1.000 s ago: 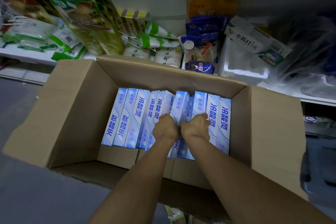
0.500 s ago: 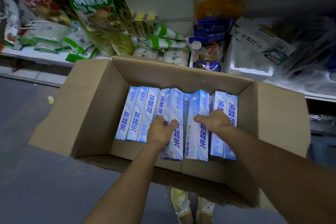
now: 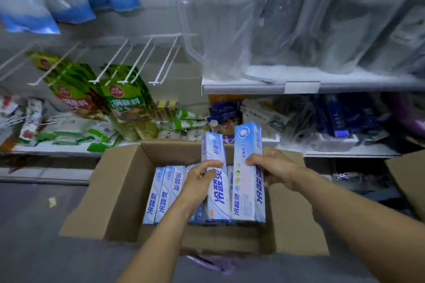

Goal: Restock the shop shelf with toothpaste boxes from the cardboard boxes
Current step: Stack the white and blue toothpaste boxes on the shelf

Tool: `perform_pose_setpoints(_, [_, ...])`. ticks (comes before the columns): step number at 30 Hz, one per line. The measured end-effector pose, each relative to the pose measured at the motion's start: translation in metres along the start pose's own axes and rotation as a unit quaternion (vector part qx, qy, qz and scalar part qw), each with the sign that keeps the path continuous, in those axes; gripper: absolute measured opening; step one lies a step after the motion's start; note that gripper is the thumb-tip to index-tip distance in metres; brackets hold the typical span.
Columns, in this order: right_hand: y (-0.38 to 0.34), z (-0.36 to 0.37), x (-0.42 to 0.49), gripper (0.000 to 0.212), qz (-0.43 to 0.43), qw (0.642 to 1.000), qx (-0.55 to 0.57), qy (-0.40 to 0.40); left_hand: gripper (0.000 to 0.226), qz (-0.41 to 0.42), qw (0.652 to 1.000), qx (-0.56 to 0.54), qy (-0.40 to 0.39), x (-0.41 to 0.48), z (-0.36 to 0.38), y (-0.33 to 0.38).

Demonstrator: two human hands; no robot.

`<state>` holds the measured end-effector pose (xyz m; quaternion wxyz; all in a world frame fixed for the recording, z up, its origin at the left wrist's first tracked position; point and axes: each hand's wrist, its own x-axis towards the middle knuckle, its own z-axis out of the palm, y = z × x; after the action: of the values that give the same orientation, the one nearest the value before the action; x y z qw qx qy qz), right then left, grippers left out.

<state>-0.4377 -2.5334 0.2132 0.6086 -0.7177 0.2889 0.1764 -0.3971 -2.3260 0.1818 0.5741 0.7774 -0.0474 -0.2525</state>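
An open cardboard box (image 3: pixel 119 193) sits on the floor below me with several blue-and-white toothpaste boxes (image 3: pixel 164 193) lying side by side in it. My left hand (image 3: pixel 200 181) grips one toothpaste box (image 3: pixel 217 193) and holds it lifted above the carton. My right hand (image 3: pixel 273 167) grips a taller stack of toothpaste boxes (image 3: pixel 247 181), raised a little higher beside the first. How many boxes sit in the right-hand stack is hard to tell.
Shop shelves stand right behind the carton. Green snack bags (image 3: pixel 124 96) hang on white wire hooks (image 3: pixel 138 62) at left. A shelf edge (image 3: pixel 299 87) with clear plastic jugs (image 3: pixel 216 23) runs at upper right. Another cardboard flap (image 3: pixel 409 179) shows at far right.
Both hands have lifted toothpaste boxes up out of the carton, where earlier they were digging between them. My view has tilted upward, showing higher shelves.
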Motion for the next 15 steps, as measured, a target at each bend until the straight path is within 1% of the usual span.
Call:
perform_pose_setpoints(3, [-0.021, -0.029, -0.031, 0.022, -0.031, 0.998, 0.047, 0.034, 0.028, 0.067, 0.997, 0.034, 0.007, -0.013, 0.020, 0.032])
perform_pose_setpoints(5, [-0.031, -0.050, -0.048, 0.020, -0.045, 0.993, 0.090, 0.067, 0.025, 0.108, 0.993, 0.054, 0.015, -0.022, 0.034, 0.053])
perform_pose_setpoints(7, [-0.038, -0.073, -0.066, 0.018, -0.055, 0.983, 0.145, 0.103, 0.027, 0.155, 0.985, 0.066, 0.029, -0.034, 0.052, 0.073])
perform_pose_setpoints(8, [-0.041, -0.086, -0.074, 0.017, -0.059, 0.975, 0.178, 0.118, 0.032, 0.180, 0.980, 0.076, 0.031, -0.041, 0.062, 0.084])
perform_pose_setpoints(10, [-0.043, -0.112, -0.092, 0.016, -0.071, 0.959, 0.234, 0.146, 0.049, 0.222, 0.970, 0.093, 0.033, -0.054, 0.085, 0.102])
perform_pose_setpoints(12, [-0.042, -0.140, -0.111, 0.019, -0.086, 0.945, 0.264, 0.172, 0.062, 0.261, 0.959, 0.107, 0.039, -0.066, 0.114, 0.122])
perform_pose_setpoints(15, [-0.037, -0.180, -0.138, 0.021, -0.102, 0.931, 0.290, 0.196, 0.073, 0.303, 0.944, 0.113, 0.065, -0.084, 0.166, 0.150])
